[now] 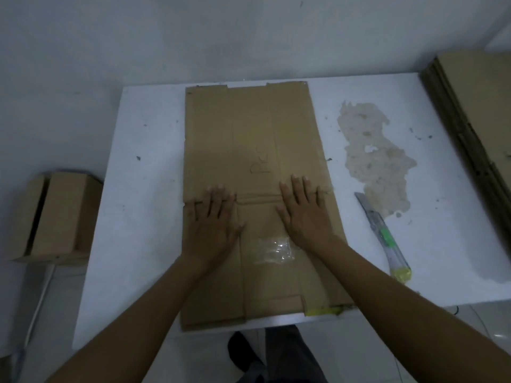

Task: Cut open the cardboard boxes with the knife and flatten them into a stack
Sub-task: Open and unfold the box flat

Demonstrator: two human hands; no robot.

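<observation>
Both my hands lie flat and spread on the box [249, 128], fingers straight, holding nothing: my left hand [214, 219] and right hand [304, 214] press side by side on its cross crease. The box lies flattened down the middle of the table [143, 161], running from the far edge to the near edge, where its end hangs just past the lip. That overhang is my first worry: if I lean my weight toward myself, the sheet could tip or slide off to the floor. The creases may also spring up once I lift off (corrugated board tends to keep its old folds), and a humped sheet would make the stack [475, 111] at the right edge lean. The clear tape [276, 248] between my wrists looks wrinkled and could catch my palm or drag the sheet as I move it. The knife [383, 233] lies just beside the box's right side, toward the near edge, blade seemingly out and pointing away. Sweeping the box rightward to the stack would cross it and might knock it off the table or nick my forearm. A second box [58, 214] waits beyond the left edge, uncut as far as I can judge.
</observation>
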